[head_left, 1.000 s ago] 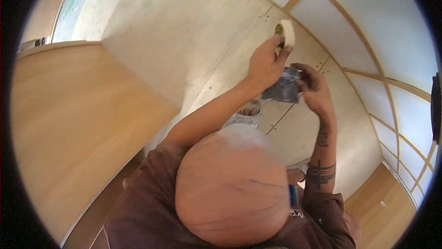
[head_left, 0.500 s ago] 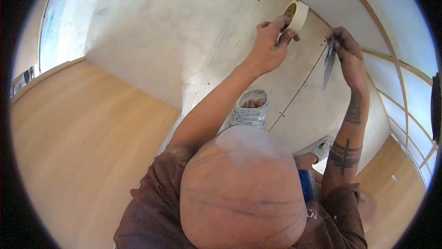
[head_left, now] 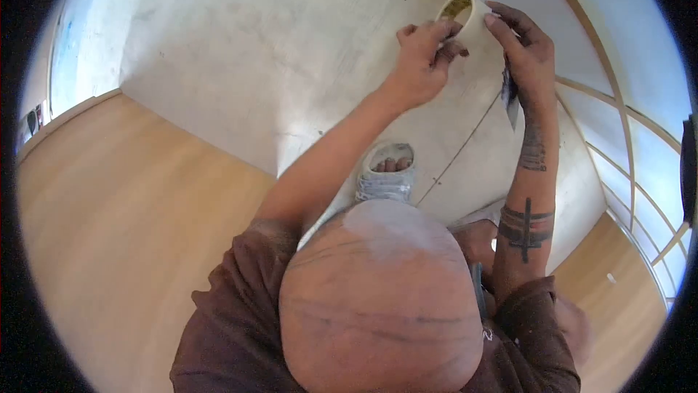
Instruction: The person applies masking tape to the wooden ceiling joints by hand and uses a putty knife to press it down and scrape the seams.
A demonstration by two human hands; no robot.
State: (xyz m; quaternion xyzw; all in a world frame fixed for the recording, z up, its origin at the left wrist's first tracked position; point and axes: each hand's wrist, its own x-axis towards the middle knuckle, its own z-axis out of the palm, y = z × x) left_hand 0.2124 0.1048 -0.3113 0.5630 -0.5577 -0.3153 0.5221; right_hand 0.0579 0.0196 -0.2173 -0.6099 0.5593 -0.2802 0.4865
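A cream roll of masking tape [head_left: 476, 28] is tilted near the top of the head view, its hollow core facing up and left. My left hand [head_left: 423, 62] is closed on it, fingers hooked at the core and thumb below. My right hand [head_left: 529, 47] comes in from the right, with its thumb and fingertips at the roll's right edge. Tucked under that same hand is a thin, flat-bladed tool [head_left: 511, 106], perhaps a scraper, its blade pointing down; the palm hides its upper part. Both hands have dark smudged fingers.
Below the hands lies a pale, stained board floor [head_left: 218, 51] with a dark seam and screw holes. White panels with wooden strips [head_left: 585, 51] rise at right. A wooden panel [head_left: 145, 211] stands at left. One foot wears a whitish, smeared clog [head_left: 385, 186].
My right hand has moved left and up, from apart to the tape roll's edge, carrying the flat blade along. The roll has shifted slightly and turned to show more of its core.
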